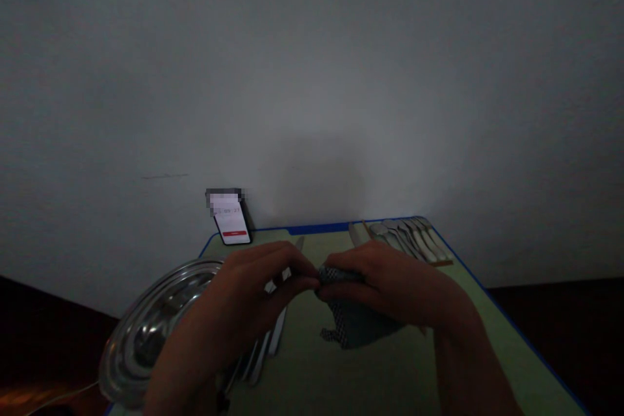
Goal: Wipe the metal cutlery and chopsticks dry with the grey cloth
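Observation:
My left hand [253, 289] is closed round the handle of a metal utensil [281, 276] above the table's middle. My right hand [390, 286] is closed on a dark checked cloth [353, 325], bunched at the utensil's end; the cloth's loose part hangs down onto the table. The two hands meet fingertip to fingertip. What kind of utensil it is stays hidden by fingers and cloth.
Green table [370, 377] with a blue edge against a white wall. A shiny metal tray [146, 328] lies at the left edge, several utensils [258, 354] beside it. Several spoons [407, 237] lie in a row at the far right. A phone [231, 221] leans on the wall.

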Tool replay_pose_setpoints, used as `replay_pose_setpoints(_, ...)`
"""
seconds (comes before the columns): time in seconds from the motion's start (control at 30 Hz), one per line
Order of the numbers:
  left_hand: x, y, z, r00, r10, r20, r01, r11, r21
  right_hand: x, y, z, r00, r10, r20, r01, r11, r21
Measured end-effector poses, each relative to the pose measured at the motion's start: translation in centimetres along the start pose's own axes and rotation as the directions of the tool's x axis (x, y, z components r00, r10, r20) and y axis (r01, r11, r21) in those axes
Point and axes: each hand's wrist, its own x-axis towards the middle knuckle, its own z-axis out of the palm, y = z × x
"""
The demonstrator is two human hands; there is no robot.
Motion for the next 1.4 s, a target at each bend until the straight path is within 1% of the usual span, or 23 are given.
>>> replay_pose_setpoints(0.1, -0.2, -0.1, -0.3, 0.999, -0.028, 0.015, 0.029, 0.999, -0.021, 0.0, 0.1, -0.1, 1.000, -0.013, 0.015, 0.013, 1.000, 0.014)
replay_pose_setpoints(0.2, -0.6, -0.5, -1.2, 0.997, -0.078, -0.022, 0.078, 0.997, 0.000, -0.4, 0.7, -0.5, 1.000, 0.011, 0.001, -0.011, 0.999, 0.035)
replay_pose_setpoints(0.3, -1.2, -0.9, -2.7, 0.986, -0.142, -0.092, 0.148, 0.987, 0.061, -1.3, 1.8, -1.2, 0.992, 0.128, -0.010, -0.128, 0.991, 0.029)
replay_pose_setpoints(0.37, -1.7, -1.3, -3.5, 0.968, -0.192, -0.159, 0.209, 0.973, 0.099, -2.0, 2.5, -1.8, 0.977, 0.211, -0.011, -0.210, 0.977, 0.034)
replay_pose_setpoints(0.43, -2.1, -1.6, -4.0, 0.948, -0.231, -0.219, 0.262, 0.957, 0.122, -2.6, 2.9, -2.2, 0.966, 0.260, -0.002, -0.259, 0.964, 0.054)
replay_pose_setpoints(0.47, -2.1, -1.8, -4.1, 0.942, -0.244, -0.231, 0.278, 0.952, 0.125, -2.8, 3.0, -2.4, 0.961, 0.275, 0.004, -0.275, 0.959, 0.062)
replay_pose_setpoints(0.5, -2.1, -1.9, -4.0, 0.941, -0.254, -0.225, 0.286, 0.950, 0.125, -2.9, 3.0, -2.4, 0.958, 0.288, 0.009, -0.288, 0.955, 0.065)
replay_pose_setpoints(0.53, -2.1, -2.1, -3.8, 0.946, -0.259, -0.195, 0.285, 0.951, 0.122, -3.0, 3.0, -2.5, 0.955, 0.298, 0.011, -0.298, 0.953, 0.061)
replay_pose_setpoints(0.63, -1.7, -2.7, -3.0, 0.969, -0.240, -0.053, 0.245, 0.963, 0.112, -2.8, 2.8, -2.3, 0.955, 0.297, -0.010, -0.297, 0.955, 0.028)
replay_pose_setpoints(0.7, -1.5, -2.9, -2.5, 0.975, -0.220, 0.024, 0.216, 0.970, 0.114, -2.6, 2.7, -2.2, 0.958, 0.286, -0.027, -0.285, 0.958, 0.009)
replay_pose_setpoints(0.83, -1.0, -2.3, -1.5, 0.979, -0.198, 0.048, 0.189, 0.971, 0.150, -1.9, 2.2, -1.6, 0.961, 0.273, -0.042, -0.275, 0.961, -0.041)
replay_pose_setpoints(0.97, 0.0, -1.1, -0.2, 0.971, -0.169, 0.168, 0.148, 0.981, 0.127, -0.9, 1.5, -0.6, 0.975, 0.222, -0.010, -0.222, 0.973, -0.064)
replay_pose_setpoints(1.03, 0.3, -0.8, 0.2, 0.970, -0.140, 0.201, 0.121, 0.987, 0.101, -0.4, 1.3, -0.3, 0.982, 0.187, -0.001, -0.187, 0.981, -0.056)
replay_pose_setpoints(1.1, 0.2, -1.1, 0.1, 0.973, -0.117, 0.197, 0.103, 0.991, 0.082, -0.2, 1.4, -0.3, 0.990, 0.140, 0.008, -0.140, 0.990, -0.014)
replay_pose_setpoints(1.2, -0.7, -2.1, -0.9, 0.982, -0.126, 0.141, 0.114, 0.989, 0.089, -0.6, 2.0, -1.0, 0.993, 0.111, 0.032, -0.112, 0.992, 0.053)
replay_pose_setpoints(1.3, -1.9, -3.2, -2.3, 0.977, -0.199, 0.081, 0.191, 0.977, 0.096, -1.8, 2.9, -1.9, 0.981, 0.179, 0.069, -0.184, 0.981, 0.060)
replay_pose_setpoints(1.4, -2.5, -3.6, -3.6, 0.965, -0.247, 0.089, 0.242, 0.968, 0.059, -3.1, 3.6, -2.6, 0.972, 0.220, 0.082, -0.227, 0.970, 0.083)
